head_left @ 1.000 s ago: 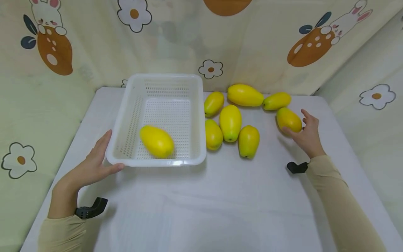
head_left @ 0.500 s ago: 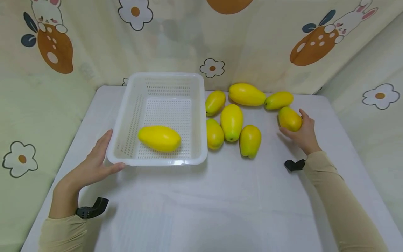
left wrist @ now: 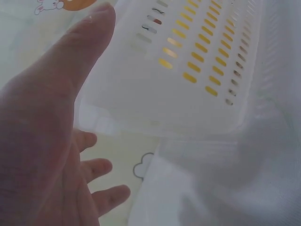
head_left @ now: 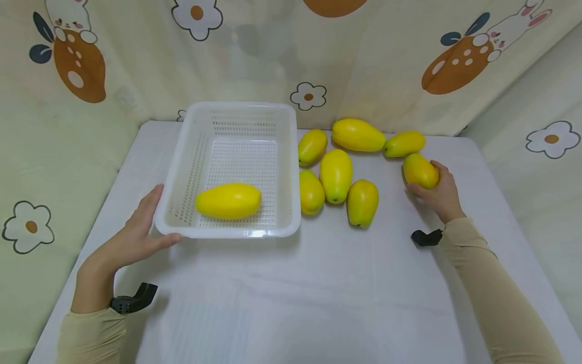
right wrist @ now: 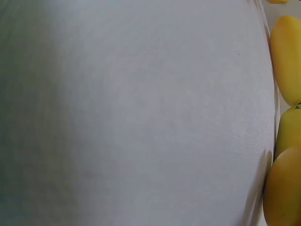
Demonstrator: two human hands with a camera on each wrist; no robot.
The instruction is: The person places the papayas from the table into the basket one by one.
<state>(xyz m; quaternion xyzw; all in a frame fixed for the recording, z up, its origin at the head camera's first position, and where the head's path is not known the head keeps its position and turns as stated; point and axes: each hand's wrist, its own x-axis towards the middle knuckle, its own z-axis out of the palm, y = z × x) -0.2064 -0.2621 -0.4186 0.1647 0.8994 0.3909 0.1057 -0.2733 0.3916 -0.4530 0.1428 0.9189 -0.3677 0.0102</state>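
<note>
Touching a white basket [head_left: 227, 234] at its near-left corner, a person's left hand [head_left: 129, 240] is spread, thumb at the front rim and fingers along the side wall. Just right of that hand, a lone yellow fruit [head_left: 229, 201] lies sideways on the basket floor. Between the hands, beside the basket, four clustered fruits [head_left: 336, 176] rest on a white-covered table [head_left: 295, 298]; behind them, farther from both hands, lies a long fruit [head_left: 358, 135]. A slimmer fruit [head_left: 404, 144] sits just beyond the right hand [head_left: 440, 196], which grips a rounded fruit [head_left: 419, 171] between thumb and fingers, well apart from the basket.
</note>
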